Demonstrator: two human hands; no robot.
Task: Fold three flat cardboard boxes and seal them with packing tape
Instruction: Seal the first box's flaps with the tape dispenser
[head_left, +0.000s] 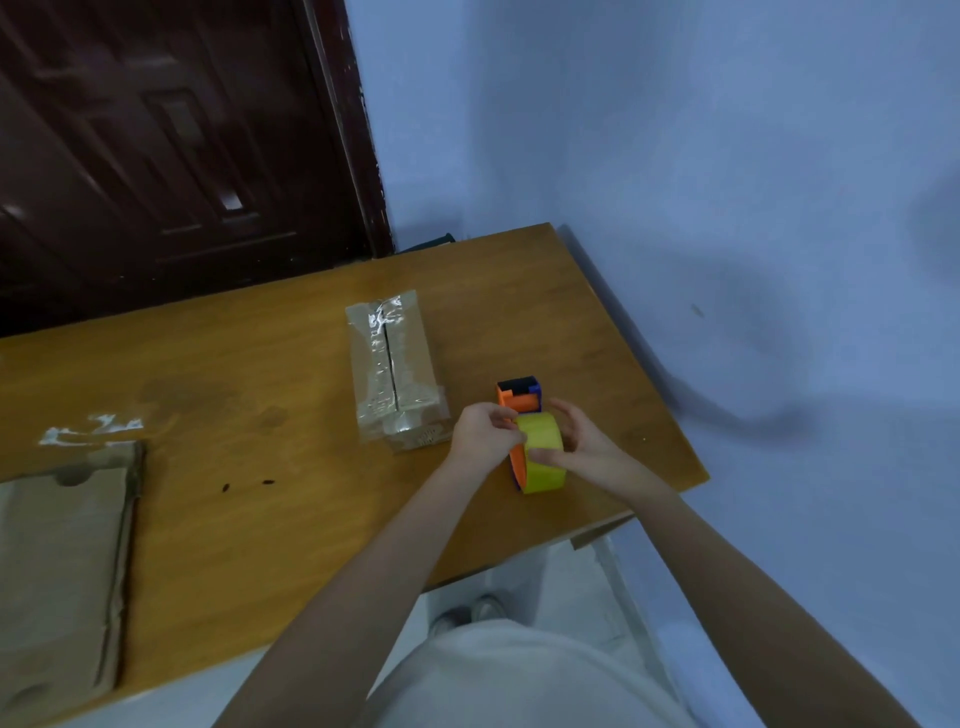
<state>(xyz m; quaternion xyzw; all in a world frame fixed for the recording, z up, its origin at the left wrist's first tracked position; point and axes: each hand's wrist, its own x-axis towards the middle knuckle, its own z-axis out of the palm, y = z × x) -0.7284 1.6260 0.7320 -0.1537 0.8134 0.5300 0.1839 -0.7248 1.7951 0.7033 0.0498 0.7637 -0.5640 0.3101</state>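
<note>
Tape dispenser (524, 415), orange with a yellow roll (543, 460), stands near the surface's (260, 519) right edge beside a taped box (397, 374). Left hand (485, 434) pinches its frame; right hand (579, 441) cups the roll. Light, rigid plastic; tape likely sticky, so grip the frame.

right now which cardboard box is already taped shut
The folded box beside the hands, shiny tape along its top seam. The cardboard at the table's left end lies flat, unfolded.

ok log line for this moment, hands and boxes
left hand: on tape dispenser | right hand: holds tape dispenser | taped box: on table | flat boxes: left edge
</note>
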